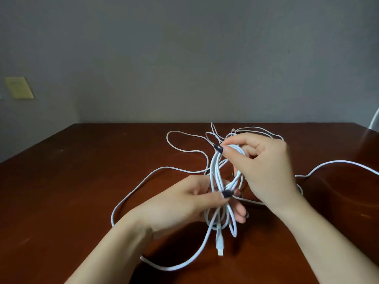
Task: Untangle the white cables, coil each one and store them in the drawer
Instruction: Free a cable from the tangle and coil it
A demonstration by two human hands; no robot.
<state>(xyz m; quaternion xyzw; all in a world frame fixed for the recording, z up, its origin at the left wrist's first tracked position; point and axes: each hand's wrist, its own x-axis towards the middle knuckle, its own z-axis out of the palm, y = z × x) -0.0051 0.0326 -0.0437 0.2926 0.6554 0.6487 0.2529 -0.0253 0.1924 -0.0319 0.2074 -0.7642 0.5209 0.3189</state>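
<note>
A bundle of white cable loops [217, 173] is held upright above the brown table between both hands. My left hand [184, 206] pinches the loops near their lower part, thumb on top. My right hand [264, 167] pinches the top of the same loops between thumb and fingers. A white plug end [219, 245] dangles below the bundle. More loose white cable [131, 193] trails over the table to the left, front and right, with a tangle [242, 132] behind my right hand. No drawer is in view.
The brown wooden table [71, 181] stands against a grey wall. A yellowish plate [19, 87] is fixed on the wall at left. A white curved object [374, 119] shows at the right edge.
</note>
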